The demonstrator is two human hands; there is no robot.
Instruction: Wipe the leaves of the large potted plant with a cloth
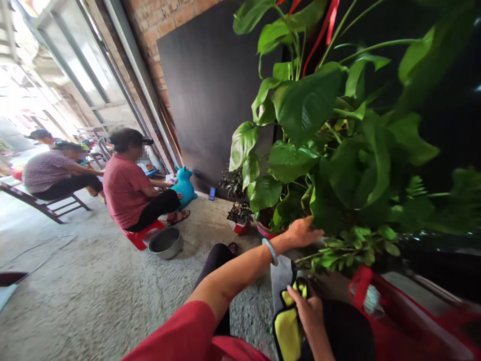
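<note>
My left hand (pixel 300 233), with a pale bangle (pixel 270 251) at the wrist, reaches to the low leaves of a large potted plant (pixel 306 110). Its fingers look closed at the edge of a broad green leaf (pixel 330 200), and foliage partly covers the fingertips. Down by my lap, my right hand (pixel 310 311) grips a yellow and grey cloth (pixel 287 333) with black edging. The cloth hangs in folds beneath the fingers. Small-leaved greenery (pixel 353 248) spreads just right of my left hand.
Beside a smaller potted plant (pixel 240 220), a phone (pixel 212 193) leans on the dark panel (pixel 218 100). Further left, a person (pixel 126 185) sits on a red stool (pixel 139 236) near a grey basin (pixel 166 243) and a blue animal toy (pixel 184 188). A red bag (pixel 398 306) lies right.
</note>
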